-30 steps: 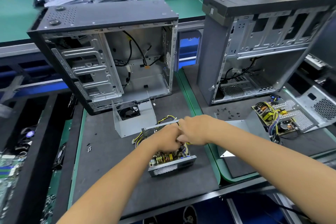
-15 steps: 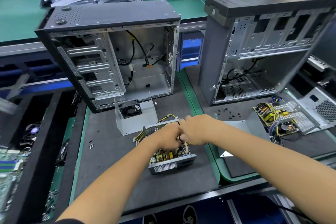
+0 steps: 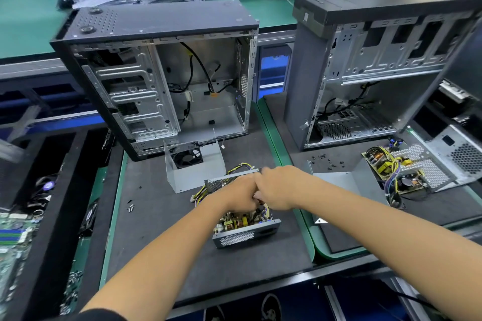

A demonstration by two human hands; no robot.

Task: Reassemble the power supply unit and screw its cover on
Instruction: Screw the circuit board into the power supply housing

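Observation:
The open power supply unit [image 3: 245,234] lies on the dark mat with its circuit board exposed and a mesh wall facing me. My left hand [image 3: 234,195] and my right hand [image 3: 276,187] meet knuckle to knuckle over its middle. Both have their fingers curled down into the unit around its wires; the fingertips are hidden. A yellow and black wire bundle [image 3: 200,193] spills out at the unit's far left. The grey U-shaped cover [image 3: 194,177] with its black fan [image 3: 187,157] stands apart just behind the unit.
An open black PC case [image 3: 161,21] stands behind the cover and a grey one [image 3: 300,81] to the right. A second opened power supply [image 3: 401,172] lies at the right, with loose screws [image 3: 327,160] near it. Two or three screws [image 3: 130,207] lie on the mat at the left.
Both hands stay at the same spot over the unit, with only small finger movement. The view has shifted slightly.

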